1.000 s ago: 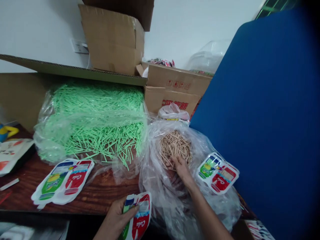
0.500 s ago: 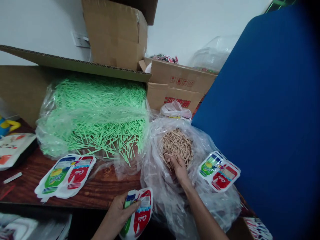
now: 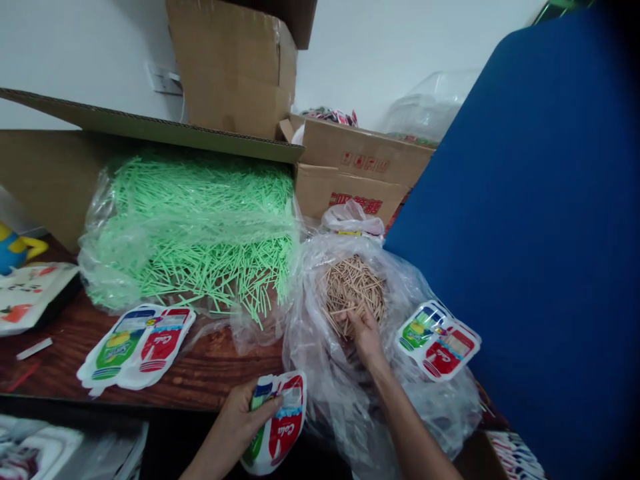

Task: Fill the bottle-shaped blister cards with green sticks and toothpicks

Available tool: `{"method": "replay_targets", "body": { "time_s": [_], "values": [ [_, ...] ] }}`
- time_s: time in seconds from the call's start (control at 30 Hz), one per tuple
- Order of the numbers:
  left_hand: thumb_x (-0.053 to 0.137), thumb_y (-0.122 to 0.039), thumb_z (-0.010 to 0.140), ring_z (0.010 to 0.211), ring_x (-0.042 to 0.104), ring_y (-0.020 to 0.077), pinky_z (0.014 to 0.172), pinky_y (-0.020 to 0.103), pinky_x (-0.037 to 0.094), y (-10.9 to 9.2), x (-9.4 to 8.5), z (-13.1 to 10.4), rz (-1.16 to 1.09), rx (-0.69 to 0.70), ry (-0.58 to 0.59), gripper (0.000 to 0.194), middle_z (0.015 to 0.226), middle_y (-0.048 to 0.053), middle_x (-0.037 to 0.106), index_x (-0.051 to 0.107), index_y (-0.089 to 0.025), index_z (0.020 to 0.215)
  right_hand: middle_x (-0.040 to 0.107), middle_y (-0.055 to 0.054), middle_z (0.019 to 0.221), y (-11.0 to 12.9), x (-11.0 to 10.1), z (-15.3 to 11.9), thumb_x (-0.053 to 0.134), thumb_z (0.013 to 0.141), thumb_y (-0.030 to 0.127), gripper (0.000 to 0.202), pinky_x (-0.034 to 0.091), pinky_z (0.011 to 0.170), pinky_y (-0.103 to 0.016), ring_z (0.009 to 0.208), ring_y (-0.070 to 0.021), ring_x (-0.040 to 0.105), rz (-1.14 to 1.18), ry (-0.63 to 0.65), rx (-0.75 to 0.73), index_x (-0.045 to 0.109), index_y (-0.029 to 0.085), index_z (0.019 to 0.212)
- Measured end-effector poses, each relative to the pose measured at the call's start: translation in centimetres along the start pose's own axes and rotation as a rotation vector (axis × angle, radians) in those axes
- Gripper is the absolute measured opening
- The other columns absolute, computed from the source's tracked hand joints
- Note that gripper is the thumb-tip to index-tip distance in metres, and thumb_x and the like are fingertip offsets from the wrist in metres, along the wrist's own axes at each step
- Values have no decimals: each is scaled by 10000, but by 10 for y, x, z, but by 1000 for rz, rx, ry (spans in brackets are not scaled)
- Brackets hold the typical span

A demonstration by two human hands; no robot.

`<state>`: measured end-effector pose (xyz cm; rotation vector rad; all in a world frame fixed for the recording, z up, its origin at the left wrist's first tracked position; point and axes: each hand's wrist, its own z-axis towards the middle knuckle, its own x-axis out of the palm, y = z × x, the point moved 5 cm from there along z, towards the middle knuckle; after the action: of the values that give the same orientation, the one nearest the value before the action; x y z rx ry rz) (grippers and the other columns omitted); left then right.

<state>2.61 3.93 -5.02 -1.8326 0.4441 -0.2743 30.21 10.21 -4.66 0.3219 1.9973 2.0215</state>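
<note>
My left hand is closed on a cola-and-green printed pouch at the bottom middle. My right hand reaches into a clear plastic bag, its fingers pinched among thin brown sticks; what lies between the fingertips is too small to make out. On the right side of the bag rests another printed pouch. More such pouches lie on the wooden table at the left. Behind them, a large clear bag holds many light green sticks.
An open cardboard box surrounds the green sticks. Another carton stands behind the brown ones. A blue panel fills the right side. At the far left sit a white packet and a yellow-blue figure.
The view has shifted slightly, moving things at the left a little rightward. My right hand has moved slightly right and up among the brown sticks. My left hand still holds its pouch.
</note>
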Motion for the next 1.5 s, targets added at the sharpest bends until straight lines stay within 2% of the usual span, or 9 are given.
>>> {"method": "replay_targets", "body": {
  "time_s": [0.1,0.27,0.4,0.57,0.83,0.97,1.07,1.23,1.5],
  "values": [
    [650,-370,771,592,565,157,564,212,443,-1,-1,1,29,16,-14,232,636,-7,665,646,-148,703,596,48,618,8,-5,12,620,759,380,308,437,621,-285,583,-161,519,-29,18,-21,614,233,1030],
    [649,-377,766,579,569,161,569,220,445,2,-1,2,8,-2,-17,237,624,-8,668,646,-149,703,609,33,584,19,-8,22,647,730,396,277,406,533,-278,503,-150,489,-3,79,0,637,212,937],
    [649,-380,771,574,565,157,562,215,435,1,0,1,2,4,-11,237,617,-19,660,638,-156,694,624,5,672,21,-4,12,602,766,468,273,451,595,-301,580,-172,566,75,76,8,607,229,898],
    [660,-373,763,593,567,161,573,219,442,0,0,1,-7,5,-22,232,632,-10,664,642,-151,696,632,6,752,11,4,-16,609,792,440,206,445,773,-312,760,-190,595,77,70,-33,602,246,860],
    [668,-362,772,589,565,148,575,214,444,1,0,0,-68,0,-18,227,636,-16,662,646,-144,713,634,6,733,-1,8,-26,642,799,361,146,417,818,-311,754,-179,576,104,81,-51,633,215,813],
    [683,-360,769,564,566,138,556,209,433,-5,0,-1,-144,-38,10,245,609,-14,658,639,-137,678,601,16,732,17,2,-21,582,838,404,170,475,771,-347,739,-187,601,240,8,-75,588,250,909],
    [713,-361,743,555,586,142,552,212,441,-14,8,0,-220,-78,63,245,616,0,681,661,-128,684,579,28,768,42,0,-20,598,837,370,146,501,802,-364,773,-176,613,485,-52,-89,561,269,937],
    [738,-301,733,547,596,126,541,197,443,-38,26,4,-328,-61,152,189,637,12,708,707,-116,719,588,41,767,74,23,-38,680,791,257,121,509,887,-364,746,-130,610,846,6,20,593,255,875],
    [747,-239,736,542,591,97,565,179,444,-57,32,-1,-372,-33,229,118,651,-5,727,732,-123,725,599,25,740,89,65,-76,641,829,293,85,488,927,-403,824,-177,666,821,207,90,587,273,892]
  ]
}}
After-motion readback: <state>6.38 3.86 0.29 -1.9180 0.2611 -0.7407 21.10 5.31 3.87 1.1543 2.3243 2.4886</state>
